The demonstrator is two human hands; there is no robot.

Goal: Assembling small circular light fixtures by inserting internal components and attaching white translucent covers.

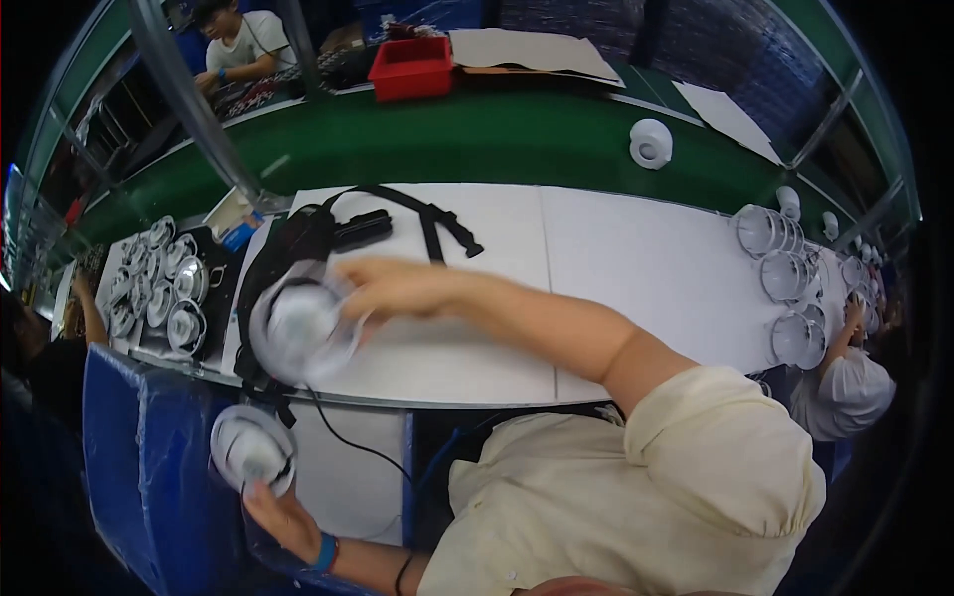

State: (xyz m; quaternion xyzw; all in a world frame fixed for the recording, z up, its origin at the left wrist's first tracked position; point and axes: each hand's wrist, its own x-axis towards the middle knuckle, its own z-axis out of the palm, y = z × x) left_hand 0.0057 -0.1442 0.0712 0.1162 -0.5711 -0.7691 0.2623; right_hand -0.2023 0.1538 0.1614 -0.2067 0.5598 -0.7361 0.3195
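My right hand point(383, 286) reaches across to the left over the white table point(636, 268) and grips a round white lamp housing point(298, 333), which is blurred by motion. Lower down, below the table's edge, my left hand point(283, 517) holds a second round white housing point(251, 449) by its rim. A thin black cable point(348, 437) hangs down between the two hands. A blue band sits on my left wrist.
A black tray point(214, 288) with several white housings lies at the left. A black strap and bag point(397, 214) rest on the table. Stacked clear rings point(785, 273) stand at the right beside another person. A red bin point(412, 68) and a white part point(651, 142) sit on the green belt.
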